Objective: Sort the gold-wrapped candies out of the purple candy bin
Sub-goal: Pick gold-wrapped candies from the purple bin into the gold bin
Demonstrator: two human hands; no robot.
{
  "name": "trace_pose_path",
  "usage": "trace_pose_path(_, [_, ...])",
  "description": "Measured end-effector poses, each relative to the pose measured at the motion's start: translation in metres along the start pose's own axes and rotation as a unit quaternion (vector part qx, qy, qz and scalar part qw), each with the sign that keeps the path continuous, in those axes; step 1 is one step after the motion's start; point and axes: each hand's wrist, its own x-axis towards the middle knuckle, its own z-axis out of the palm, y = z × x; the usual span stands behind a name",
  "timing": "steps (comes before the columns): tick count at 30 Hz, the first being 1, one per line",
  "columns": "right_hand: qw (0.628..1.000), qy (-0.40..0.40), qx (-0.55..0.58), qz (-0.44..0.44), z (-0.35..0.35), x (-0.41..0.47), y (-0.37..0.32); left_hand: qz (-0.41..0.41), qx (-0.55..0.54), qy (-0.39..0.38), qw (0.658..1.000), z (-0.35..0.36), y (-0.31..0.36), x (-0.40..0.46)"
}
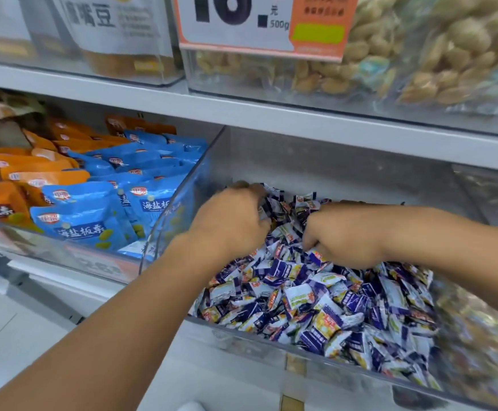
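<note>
Candies (pixel 316 304) in purple-and-white wrappers fill the clear bin (pixel 271 341) nearest you. Your left hand (pixel 232 221), at ten o'clock in the pile, curls its fingers into wrappers; your right hand (pixel 342 235), at centre, pinches a purple candy. Blue packets (pixel 99 215) lie at nine o'clock; gold-wrapped candies I cannot tell apart.

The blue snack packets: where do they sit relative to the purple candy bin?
In the head view, the blue snack packets fill the clear bin directly left of the purple candy bin, beside orange packets.
</note>
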Motion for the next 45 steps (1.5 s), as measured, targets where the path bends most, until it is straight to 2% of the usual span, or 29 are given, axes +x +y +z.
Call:
trace_pose_path(2, [0.999, -0.014, 0.032, -0.001, -0.002, -0.014, -0.002, 0.035, 0.020, -0.084, 0.996, 0.005, -0.003, 0.020])
trace_pose_path(4, [0.997, 0.004, 0.075, -0.002, -0.006, -0.020, -0.001, 0.035, 0.082, -0.158, 0.983, 0.009, -0.006, 0.032])
trace_pose_path(8, [0.984, 0.160, 0.072, -0.028, -0.009, 0.018, 0.017, 0.029, 0.141, -0.106, 0.984, 0.011, -0.010, 0.031])
trace_pose_path(12, [0.985, 0.160, 0.057, -0.035, -0.001, 0.063, 0.020, 0.006, 0.159, -0.117, 0.980, 0.010, -0.008, 0.010])
trace_pose_path(15, [0.976, 0.208, 0.041, -0.041, -0.002, 0.067, 0.030, 0.002, 0.176, -0.130, 0.976, 0.005, -0.006, 0.002])
trace_pose_path(17, [0.979, 0.196, 0.046, -0.045, -0.004, 0.059, 0.035, 0.011, 0.185, -0.138, 0.973, 0.001, -0.008, -0.001])
trace_pose_path(20, [0.988, 0.125, 0.073, -0.050, -0.006, 0.039, 0.035, 0.017, 0.166, -0.166, 0.972, -0.003, -0.010, -0.006])
trace_pose_path(24, [0.997, 0.051, 0.040, -0.043, -0.001, 0.003, 0.030, 0.003, 0.082, -0.083, 0.993, 0.004, -0.009, 0.001])
trace_pose_path(26, [0.998, 0.044, 0.031, -0.035, 0.004, -0.011, 0.028, 0.021, 0.046, -0.091, 0.995, 0.016, -0.012, 0.011])
trace_pose_path(28, [0.996, 0.046, 0.059, -0.038, 0.003, -0.015, 0.029, 0.053, 0.035, -0.131, 0.989, 0.023, -0.012, 0.020])
trace_pose_path(32, [0.981, 0.146, 0.120, -0.035, -0.006, 0.012, 0.024, 0.053, 0.046, -0.223, 0.972, 0.025, -0.012, 0.025])
trace_pose_path(39, [0.966, 0.187, 0.172, 0.039, 0.002, 0.063, 0.031, 0.035, 0.082, -0.139, 0.986, 0.018, -0.018, 0.011])
trace_pose_path(42, [0.974, 0.159, 0.160, 0.035, -0.003, 0.061, 0.032, 0.021, 0.066, -0.150, 0.986, 0.008, -0.011, 0.008])
trace_pose_path(45, [0.991, 0.069, 0.116, -0.015, -0.006, 0.047, 0.028, 0.008, 0.047, -0.251, 0.967, 0.001, -0.010, 0.003])
